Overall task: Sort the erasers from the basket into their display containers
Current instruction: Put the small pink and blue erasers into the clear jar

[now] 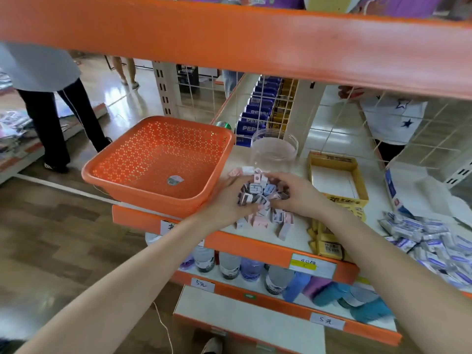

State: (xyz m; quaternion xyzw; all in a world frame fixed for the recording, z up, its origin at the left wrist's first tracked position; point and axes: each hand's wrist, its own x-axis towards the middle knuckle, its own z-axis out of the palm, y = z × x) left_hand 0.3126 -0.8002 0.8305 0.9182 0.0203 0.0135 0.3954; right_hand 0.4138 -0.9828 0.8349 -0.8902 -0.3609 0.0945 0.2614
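Note:
My left hand (229, 200) and my right hand (296, 195) cup a heap of small pink, white and purple erasers (263, 191) between them, just above the white shelf. More of these small erasers (265, 221) lie on the shelf under and in front of my hands. The orange perforated basket (143, 172) stands to the left on the shelf corner, holding only a round sticker. A clear plastic jar (274, 149) stands open behind my hands. To the right is a yellow cardboard display box (357, 180), its inside bare.
A pile of grey-blue wrapped erasers (434, 241) lies at the right. Yellow packaged erasers (327, 244) sit near the shelf front. An orange shelf beam (229, 39) runs overhead. A white box (408, 190) stands at the far right. People stand behind and to the left.

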